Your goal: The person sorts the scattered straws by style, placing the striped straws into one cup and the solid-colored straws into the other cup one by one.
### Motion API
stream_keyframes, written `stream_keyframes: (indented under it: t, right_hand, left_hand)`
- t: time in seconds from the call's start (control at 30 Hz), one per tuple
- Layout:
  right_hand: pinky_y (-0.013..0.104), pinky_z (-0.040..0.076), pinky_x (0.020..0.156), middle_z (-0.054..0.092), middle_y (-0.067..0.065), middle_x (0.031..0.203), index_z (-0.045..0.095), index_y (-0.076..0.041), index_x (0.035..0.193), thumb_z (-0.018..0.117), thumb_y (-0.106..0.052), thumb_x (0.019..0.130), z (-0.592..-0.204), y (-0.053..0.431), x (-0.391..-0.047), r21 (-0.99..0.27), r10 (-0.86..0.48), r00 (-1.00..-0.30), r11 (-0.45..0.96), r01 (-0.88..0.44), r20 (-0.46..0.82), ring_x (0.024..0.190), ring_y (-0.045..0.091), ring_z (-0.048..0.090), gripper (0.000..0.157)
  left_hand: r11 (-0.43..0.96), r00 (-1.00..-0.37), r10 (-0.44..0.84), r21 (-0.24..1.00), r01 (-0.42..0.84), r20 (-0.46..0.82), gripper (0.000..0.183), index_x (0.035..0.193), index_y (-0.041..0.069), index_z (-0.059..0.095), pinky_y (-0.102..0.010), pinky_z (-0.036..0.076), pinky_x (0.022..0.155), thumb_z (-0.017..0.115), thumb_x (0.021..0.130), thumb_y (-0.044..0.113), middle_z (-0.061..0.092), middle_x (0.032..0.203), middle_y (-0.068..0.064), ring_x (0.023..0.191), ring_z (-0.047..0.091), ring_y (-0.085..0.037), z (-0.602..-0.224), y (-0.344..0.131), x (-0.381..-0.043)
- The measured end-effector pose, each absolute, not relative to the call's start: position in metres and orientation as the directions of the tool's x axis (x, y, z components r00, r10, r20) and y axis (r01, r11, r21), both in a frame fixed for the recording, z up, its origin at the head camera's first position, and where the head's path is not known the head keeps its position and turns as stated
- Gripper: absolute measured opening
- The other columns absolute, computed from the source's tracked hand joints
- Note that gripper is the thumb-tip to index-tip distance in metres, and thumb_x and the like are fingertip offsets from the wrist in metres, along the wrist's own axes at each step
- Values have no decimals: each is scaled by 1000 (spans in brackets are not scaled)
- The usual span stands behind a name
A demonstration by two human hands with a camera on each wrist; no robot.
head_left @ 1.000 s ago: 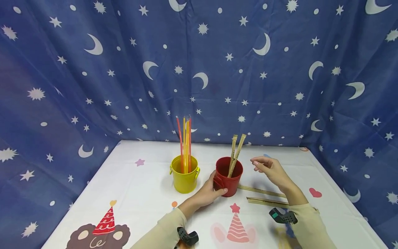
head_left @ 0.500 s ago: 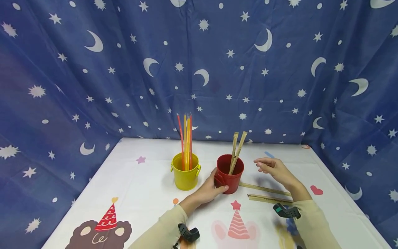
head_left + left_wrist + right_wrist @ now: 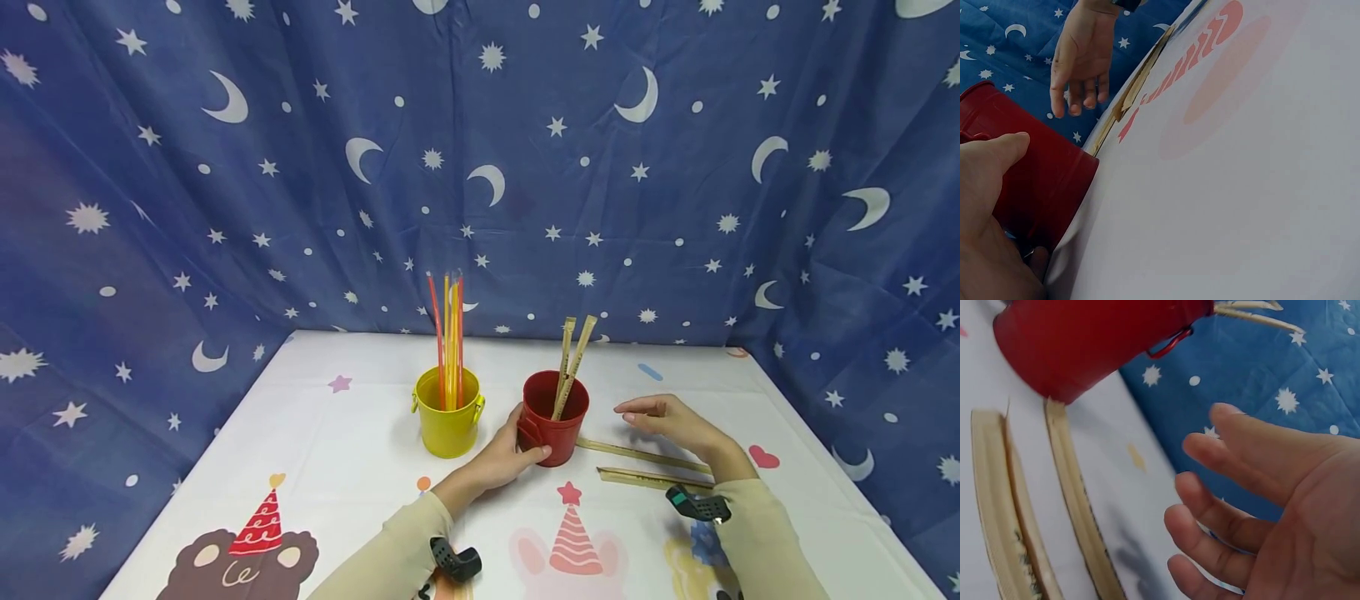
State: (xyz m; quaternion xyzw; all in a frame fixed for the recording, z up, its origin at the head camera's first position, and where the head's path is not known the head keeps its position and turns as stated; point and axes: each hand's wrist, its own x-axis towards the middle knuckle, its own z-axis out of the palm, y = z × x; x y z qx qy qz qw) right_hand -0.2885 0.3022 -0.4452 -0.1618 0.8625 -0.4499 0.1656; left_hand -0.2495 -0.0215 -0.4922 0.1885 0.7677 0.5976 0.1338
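Observation:
My left hand (image 3: 501,460) grips the side of a small red bucket (image 3: 551,442), thumb on its front and fingers round behind. Two straws (image 3: 572,367) in tan paper wrappers lean up out of the bucket. To its right, my right hand (image 3: 678,427) hovers over the table with loosely bent fingers and nothing in them. Below that hand, more paper-wrapped straws lie on the table: a farther straw (image 3: 637,454) reaching to the bucket's base, and nearer straws (image 3: 645,478) close together. In the right wrist view the bare palm (image 3: 1322,531) faces these straws.
Left of the red bucket stands a yellow bucket (image 3: 447,437) with several red and yellow straws (image 3: 452,350) upright in it. A white printed cloth (image 3: 360,450) covers the table. Behind it hangs a blue curtain (image 3: 517,167) with moons and stars.
My right hand has moved slightly right and sunk lower toward the straws on the table. My left hand stays on the red bucket; the head view has shifted slightly.

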Motion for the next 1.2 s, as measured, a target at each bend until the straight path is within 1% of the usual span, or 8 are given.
stream_keyframes:
  t: [0.13,0.33,0.53,0.63,0.73,0.77,0.83,1.2]
  right_hand:
    - [28,53,88,67,25,127,64,5,131,63,-20,100,-453,302,-290,-823,-463,-872,549,-144,-157,95,19,66,39]
    - [18,52,80,68,29,121,66,10,124,67,-12,97,-462,299,-287,-838,-530,-837,513,-187,-138,91,6,62,35]
    - [18,46,71,73,25,112,70,10,115,71,-9,92,-464,296,-287,-804,-515,-846,557,-208,-138,84,5,54,29]
    - [18,46,70,74,18,101,73,8,111,72,-7,92,-466,295,-288,-796,-505,-851,569,-203,-144,81,5,53,24]
    - [18,45,64,68,7,83,73,8,104,73,-6,90,-467,295,-288,-796,-502,-853,570,-206,-139,74,5,50,20]
    - [18,44,63,64,1,80,74,8,102,74,-5,89,-467,295,-288,-794,-491,-859,575,-197,-143,71,4,50,18]
    - [18,42,59,57,-3,74,74,8,98,75,-4,88,-468,295,-287,-791,-486,-863,578,-200,-137,67,4,48,16]
    - [16,39,56,54,-2,69,73,11,90,75,2,85,-467,290,-285,-784,-479,-869,586,-207,-129,63,3,44,11]
  left_hand:
    - [212,-894,449,969,125,17,84,162,12,14,-54,26,127,65,97,26,34,163,-8,153,31,-28,-492,-22,-249]
    - [214,-894,447,969,120,12,84,162,11,14,-53,28,127,65,97,26,34,163,-7,153,31,-28,-492,-23,-244]
    - [213,-896,444,969,123,16,85,162,12,13,-53,27,127,65,97,27,34,163,-7,153,31,-27,-491,-23,-244]
    - [217,-898,441,968,122,14,85,162,12,13,-53,27,127,65,97,28,33,164,-7,153,30,-27,-491,-23,-245]
    - [219,-897,441,968,125,17,85,162,12,13,-54,26,127,65,97,28,33,164,-8,153,30,-27,-491,-23,-246]
    - [216,-897,442,968,127,19,85,162,12,13,-54,26,127,65,97,28,33,164,-8,153,30,-27,-491,-22,-246]
    - [211,-895,445,969,131,24,85,162,11,14,-54,25,127,66,96,27,33,164,-8,153,30,-28,-491,-22,-247]
    - [208,-894,448,968,137,30,85,162,10,15,-54,26,127,66,96,25,34,163,-9,153,30,-28,-492,-22,-249]
